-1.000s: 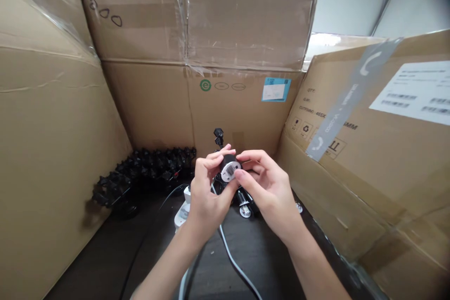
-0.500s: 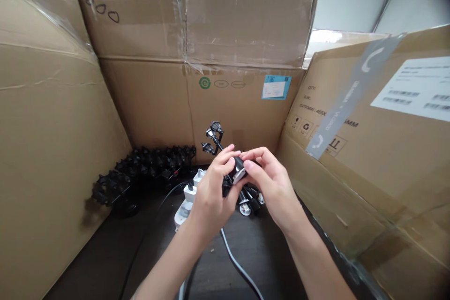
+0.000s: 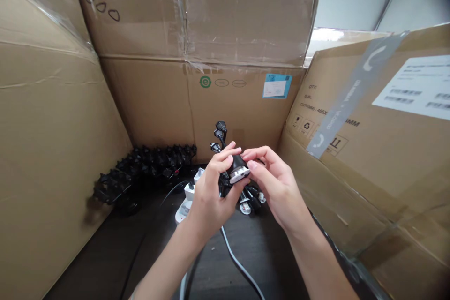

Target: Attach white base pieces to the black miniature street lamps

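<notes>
A black miniature street lamp [image 3: 236,163] is held up between my hands, its small lantern heads [image 3: 220,132] pointing away from me. Its round base tilts toward me and shows a whitish underside. My left hand [image 3: 213,187] is closed around the base from the left. With thumb and fingers bent, my right hand [image 3: 277,180] grips the right edge of the same base. The fingers hide part of the lamp. Just below lie several more black lamp pieces with pale round ends [image 3: 245,208], partly covered by my hands.
Many black miniature lamps [image 3: 151,164] lie piled at the back left. A white power strip [image 3: 182,212] with plugs sits left of my hands; a grey cable [image 3: 234,258] crosses the dark table [image 3: 225,281]. Cardboard boxes [image 3: 154,103] wall in the left, back and right.
The lamp has turned in my hands: its heads have shifted slightly right, and more of the base's pale underside faces me. My right hand has moved slightly right.
</notes>
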